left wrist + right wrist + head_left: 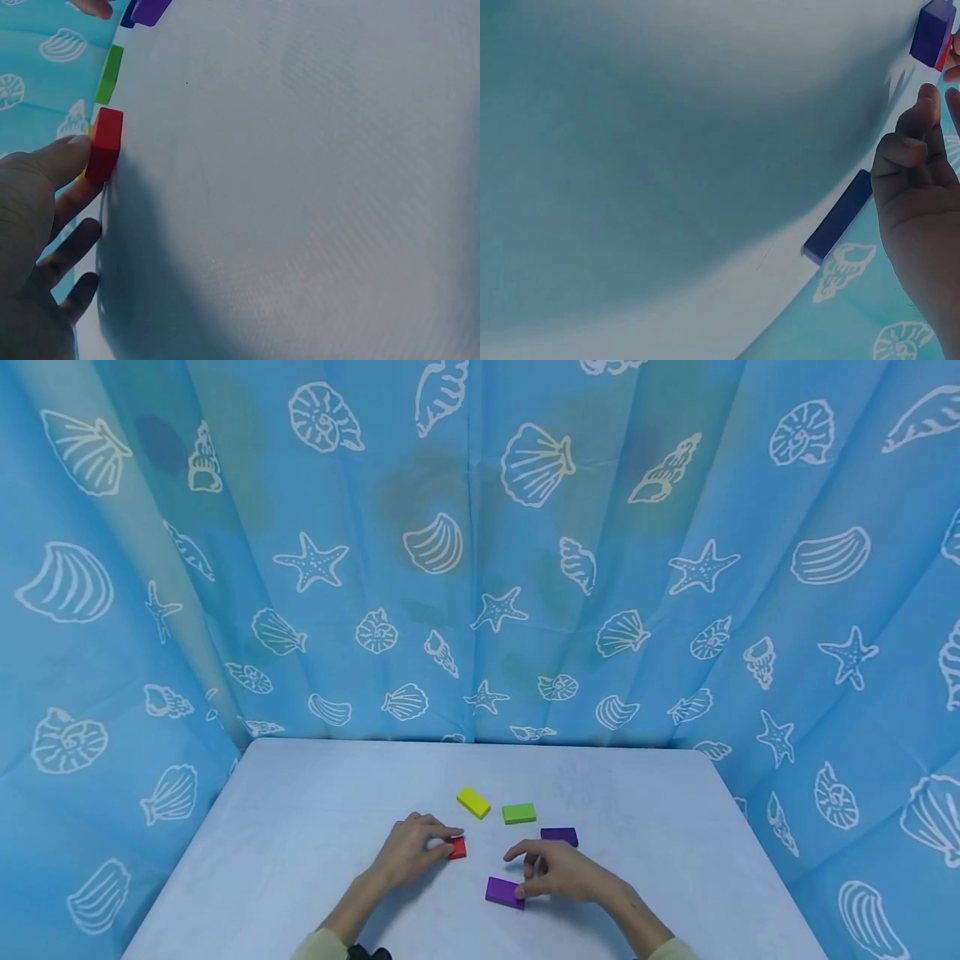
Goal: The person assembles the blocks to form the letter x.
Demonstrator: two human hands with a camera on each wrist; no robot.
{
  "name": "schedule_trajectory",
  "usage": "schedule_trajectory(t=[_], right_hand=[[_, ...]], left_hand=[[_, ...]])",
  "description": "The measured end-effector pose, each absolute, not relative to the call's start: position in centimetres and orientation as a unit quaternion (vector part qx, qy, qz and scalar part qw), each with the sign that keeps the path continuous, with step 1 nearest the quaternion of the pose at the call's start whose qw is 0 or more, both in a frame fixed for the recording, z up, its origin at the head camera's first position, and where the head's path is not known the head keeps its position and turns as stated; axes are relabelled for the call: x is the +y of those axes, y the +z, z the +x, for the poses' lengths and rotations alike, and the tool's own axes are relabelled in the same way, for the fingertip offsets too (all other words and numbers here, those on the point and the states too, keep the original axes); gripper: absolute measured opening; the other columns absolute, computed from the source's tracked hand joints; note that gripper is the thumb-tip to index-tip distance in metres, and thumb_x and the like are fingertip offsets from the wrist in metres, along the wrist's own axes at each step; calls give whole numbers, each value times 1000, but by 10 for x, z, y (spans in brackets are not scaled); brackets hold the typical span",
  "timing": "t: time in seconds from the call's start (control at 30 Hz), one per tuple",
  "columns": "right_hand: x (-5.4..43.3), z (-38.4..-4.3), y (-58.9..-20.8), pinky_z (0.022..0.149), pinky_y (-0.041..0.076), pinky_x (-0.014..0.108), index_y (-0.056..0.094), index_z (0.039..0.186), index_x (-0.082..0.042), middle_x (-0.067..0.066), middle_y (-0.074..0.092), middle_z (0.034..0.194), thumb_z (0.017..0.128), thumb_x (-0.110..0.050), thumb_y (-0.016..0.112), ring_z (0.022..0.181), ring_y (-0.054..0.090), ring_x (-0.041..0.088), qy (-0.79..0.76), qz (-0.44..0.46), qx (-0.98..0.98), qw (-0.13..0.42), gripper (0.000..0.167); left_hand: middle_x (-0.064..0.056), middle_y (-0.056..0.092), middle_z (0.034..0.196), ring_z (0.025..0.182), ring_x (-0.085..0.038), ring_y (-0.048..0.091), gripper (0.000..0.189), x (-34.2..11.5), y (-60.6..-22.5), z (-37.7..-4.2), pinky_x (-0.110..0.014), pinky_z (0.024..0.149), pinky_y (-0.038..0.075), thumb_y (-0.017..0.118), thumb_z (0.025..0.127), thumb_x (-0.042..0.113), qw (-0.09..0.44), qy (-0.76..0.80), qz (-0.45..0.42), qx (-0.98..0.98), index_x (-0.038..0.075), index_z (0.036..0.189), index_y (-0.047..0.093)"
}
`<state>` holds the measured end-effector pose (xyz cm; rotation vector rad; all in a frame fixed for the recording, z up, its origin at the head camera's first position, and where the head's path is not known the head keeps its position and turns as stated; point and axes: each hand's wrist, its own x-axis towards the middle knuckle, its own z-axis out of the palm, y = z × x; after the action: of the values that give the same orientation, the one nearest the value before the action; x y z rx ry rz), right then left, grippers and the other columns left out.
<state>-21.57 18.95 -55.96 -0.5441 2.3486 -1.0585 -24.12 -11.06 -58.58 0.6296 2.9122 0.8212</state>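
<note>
My left hand (413,847) pinches a small red block (457,848) between thumb and index finger, at the left of the loose group of blocks. The left wrist view shows the red block (105,145) standing out past the thumb, with the other fingers spread below. My right hand (561,872) hovers by a purple block (504,892), its thumb tip overlapping the block's right end in the head view. Its index finger reaches out above that block, the other fingers loosely bent. In the right wrist view a small gap shows between fingertips and the purple block (932,34).
Beyond the hands lie a yellow block (473,802), a green block (519,813) and a dark purple block (559,835), the last just behind the right hand. All are on a white table (300,793). A blue curtain (480,568) with shell prints surrounds its back and sides.
</note>
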Motion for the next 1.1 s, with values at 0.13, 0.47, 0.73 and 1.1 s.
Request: schedule_trajectory(t=[0.13,0.47,0.73,1.1], right_hand=[[185,-214,-560,67,44,26,68,124,-26,-5,62,85,82,-32,84,79,56,15,-376,-196,868,258,46],[181,-215,-562,68,43,26,68,122,-29,-6,61,85,79,-30,86,78,54,11,-344,-220,874,264,46],[178,-217,-565,70,43,26,71,114,-31,-9,60,86,79,-33,86,80,54,9,-315,-216,886,262,38],[174,-216,-568,71,45,26,71,111,-28,-8,60,87,79,-30,86,80,55,10,-316,-204,886,271,36]], left_hand=[[10,70,106,102,-15,55,28,-109,-586,-241,-41,86,42,75,90,32,29,263,197,944,34,118,76],[10,70,105,103,-16,54,27,-108,-587,-243,-43,86,41,75,91,32,27,266,199,943,34,117,76],[9,70,105,103,-16,55,26,-109,-587,-244,-42,85,41,75,91,32,26,268,198,942,34,117,76],[10,69,105,104,-16,54,26,-109,-590,-243,-44,88,41,75,91,31,32,273,190,942,34,117,76]])
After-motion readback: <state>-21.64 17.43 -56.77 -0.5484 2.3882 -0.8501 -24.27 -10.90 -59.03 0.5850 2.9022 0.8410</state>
